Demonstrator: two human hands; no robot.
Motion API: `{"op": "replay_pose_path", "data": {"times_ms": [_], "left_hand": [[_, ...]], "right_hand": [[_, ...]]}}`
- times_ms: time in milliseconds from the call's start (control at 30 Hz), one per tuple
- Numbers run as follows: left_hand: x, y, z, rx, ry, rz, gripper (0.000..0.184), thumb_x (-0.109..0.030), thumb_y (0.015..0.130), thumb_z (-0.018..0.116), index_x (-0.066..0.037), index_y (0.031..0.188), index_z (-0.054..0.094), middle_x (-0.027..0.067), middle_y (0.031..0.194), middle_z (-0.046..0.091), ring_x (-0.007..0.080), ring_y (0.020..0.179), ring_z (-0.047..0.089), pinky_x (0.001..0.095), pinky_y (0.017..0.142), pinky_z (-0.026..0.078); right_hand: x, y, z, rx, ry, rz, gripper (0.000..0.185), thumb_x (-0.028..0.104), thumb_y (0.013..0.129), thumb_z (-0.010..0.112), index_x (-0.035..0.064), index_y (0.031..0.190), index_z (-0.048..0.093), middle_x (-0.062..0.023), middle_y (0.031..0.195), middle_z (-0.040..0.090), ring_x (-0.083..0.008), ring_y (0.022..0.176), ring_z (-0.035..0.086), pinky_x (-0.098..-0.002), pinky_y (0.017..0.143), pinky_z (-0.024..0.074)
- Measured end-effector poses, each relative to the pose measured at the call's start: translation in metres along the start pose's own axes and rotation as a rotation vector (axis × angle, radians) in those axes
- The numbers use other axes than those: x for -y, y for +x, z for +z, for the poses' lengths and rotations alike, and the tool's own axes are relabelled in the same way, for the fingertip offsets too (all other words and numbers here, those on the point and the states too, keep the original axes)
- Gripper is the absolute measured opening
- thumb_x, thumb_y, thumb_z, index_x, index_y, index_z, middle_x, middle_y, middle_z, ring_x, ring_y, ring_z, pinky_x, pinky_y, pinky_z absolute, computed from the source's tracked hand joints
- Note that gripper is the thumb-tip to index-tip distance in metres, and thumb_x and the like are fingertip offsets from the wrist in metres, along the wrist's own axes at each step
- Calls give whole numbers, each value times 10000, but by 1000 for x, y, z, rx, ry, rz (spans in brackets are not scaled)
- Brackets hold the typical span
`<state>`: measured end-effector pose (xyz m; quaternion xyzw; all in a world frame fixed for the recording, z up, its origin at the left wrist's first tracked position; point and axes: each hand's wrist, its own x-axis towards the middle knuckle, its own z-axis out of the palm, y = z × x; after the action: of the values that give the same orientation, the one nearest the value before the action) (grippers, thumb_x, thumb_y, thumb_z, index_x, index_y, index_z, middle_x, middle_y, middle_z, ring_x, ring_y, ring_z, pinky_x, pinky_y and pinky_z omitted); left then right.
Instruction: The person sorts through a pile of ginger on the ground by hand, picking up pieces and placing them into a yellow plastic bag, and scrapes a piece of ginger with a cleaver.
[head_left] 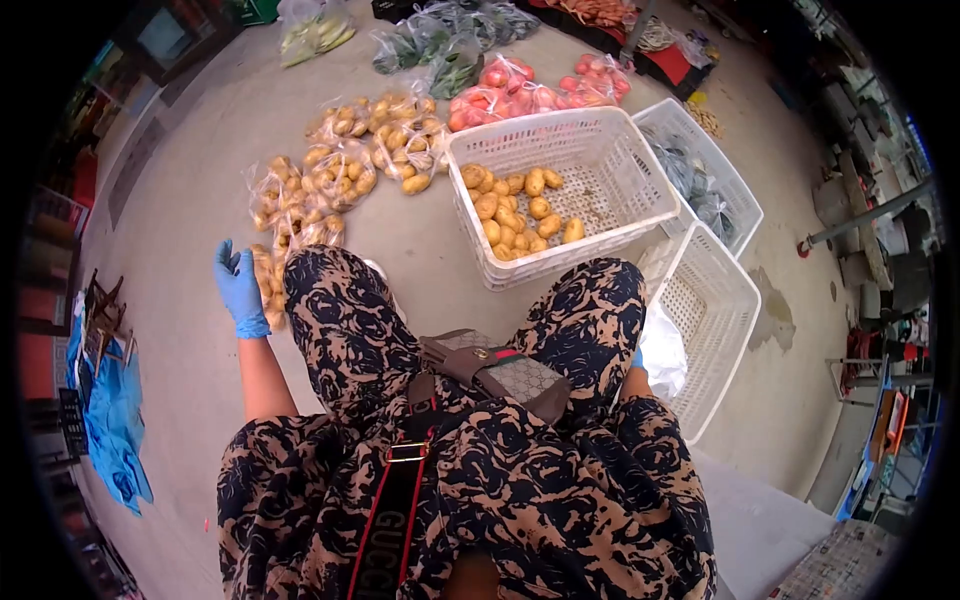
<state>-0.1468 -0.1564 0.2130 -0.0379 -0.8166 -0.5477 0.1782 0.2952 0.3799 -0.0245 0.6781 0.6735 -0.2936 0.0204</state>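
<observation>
My left hand [239, 290] wears a blue glove and is raised beside my left knee, fingers apart with nothing in them. Close to it lies a clear bag of potatoes [268, 280], partly hidden by the knee. Only a sliver of my right hand [638, 357], also gloved in blue, shows past my right thigh; its fingers are hidden. Right beside that hand, white plastic bags [664, 350] lie against a white crate [728, 310]. In front of me stands a larger white crate [610, 225] with loose potatoes [505, 212] gathered toward its left side.
Several tied bags of potatoes [340, 172] lie on the floor ahead to the left. Bags of red produce [510, 92] sit behind the crate, with bagged greens [448, 45] farther back. Another crate [745, 205] holds dark bagged produce. A metal pole [870, 215] juts in from the right.
</observation>
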Motion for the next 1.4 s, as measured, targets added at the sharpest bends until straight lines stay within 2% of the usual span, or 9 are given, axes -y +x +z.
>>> {"op": "replay_pose_path", "data": {"times_ms": [67, 100, 200, 333, 467, 667, 833, 1167, 1400], "left_hand": [[64, 3, -56, -263, -26, -182, 580, -219, 795, 565, 75, 1223, 306, 189, 1251, 373, 229, 1116, 405, 318, 933, 322], [87, -12, -82, -268, 21, -338, 749, -330, 767, 587, 111, 1249, 222, 241, 1305, 270, 277, 1198, 315, 342, 965, 285], [199, -92, -127, -376, 418, -603, 941, -491, 674, 618, 102, 1265, 188, 246, 1327, 217, 318, 1225, 257, 372, 992, 250], [184, -228, -118, -215, 749, -1240, 1050, -538, 581, 655, -35, 1324, 111, 215, 1358, 139, 358, 1227, 231, 420, 992, 252], [192, -296, -118, -78, 832, -1533, 1011, -489, 591, 656, -73, 1322, 96, 187, 1371, 122, 341, 1234, 223, 470, 963, 268], [183, -253, -96, -67, 826, -1361, 953, -385, 618, 654, -111, 1333, 88, 126, 1389, 118, 310, 1227, 245, 469, 943, 282], [182, -196, -59, -44, 774, -1207, 936, -324, 604, 661, -126, 1331, 105, 122, 1387, 126, 302, 1217, 260, 444, 934, 302], [188, -211, -37, 89, 812, -1201, 907, -295, 605, 656, -98, 1316, 128, 136, 1371, 166, 319, 1173, 326, 441, 903, 345], [248, -268, -73, 37, 986, -1214, 850, -326, 627, 646, -49, 1275, 172, 182, 1191, 338, 330, 1039, 448, 401, 845, 403]], "right_hand": [[-6, -3, 1, -36, -43, -1, 439, 320, 758, 541, -22, 1025, 477, -238, 966, 558, -348, 926, 537, -383, 829, 397], [-7, -4, 4, -49, -66, -12, 438, 320, 758, 540, -22, 1025, 477, -238, 965, 558, -348, 926, 537, -384, 829, 397], [-10, -11, 8, -102, -145, -56, 435, 318, 758, 538, -20, 1024, 478, -236, 963, 559, -346, 923, 539, -385, 828, 396], [-4, -40, 3, -222, -211, -188, 430, 316, 759, 535, -18, 1023, 478, -234, 960, 561, -345, 920, 540, -386, 828, 395], [41, -102, 34, -95, -169, -506, 426, 314, 759, 533, -17, 1022, 479, -231, 957, 562, -343, 917, 542, -388, 828, 394], [132, -218, 93, 346, -171, -912, 419, 311, 760, 529, -14, 1020, 481, -228, 952, 565, -340, 912, 544, -390, 827, 392], [126, -225, 75, 346, -224, -961, 414, 308, 760, 525, -12, 1019, 482, -225, 948, 567, -338, 908, 546, -392, 827, 391], [5, -113, -14, -136, -407, -448, 403, 303, 761, 519, -7, 1017, 484, -219, 941, 571, -333, 900, 550, -395, 826, 388], [3, -85, 7, -133, -338, -119, 396, 300, 762, 514, -4, 1015, 486, -215, 936, 573, -330, 894, 552, -398, 825, 386]]}}
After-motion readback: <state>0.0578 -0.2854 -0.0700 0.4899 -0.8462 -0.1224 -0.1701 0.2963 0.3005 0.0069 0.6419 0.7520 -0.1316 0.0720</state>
